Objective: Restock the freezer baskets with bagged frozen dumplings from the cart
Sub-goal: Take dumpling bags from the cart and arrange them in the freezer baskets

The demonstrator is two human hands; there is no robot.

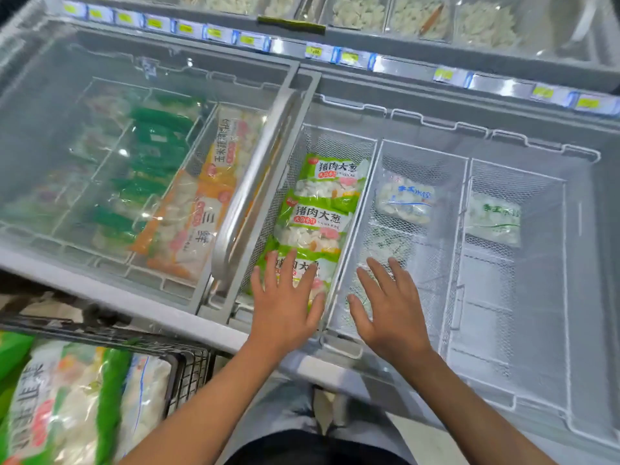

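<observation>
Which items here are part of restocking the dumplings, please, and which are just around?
Job: left hand on green dumpling bags; right hand over the next basket; cart with bags.
Around: price tags; closed lid; loose-dumpling bins.

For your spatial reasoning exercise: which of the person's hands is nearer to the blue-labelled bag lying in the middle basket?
Right. The right hand is over the near end of the same basket as the blue-labelled bag. The left hand rests on the green bags one basket further left.
</observation>
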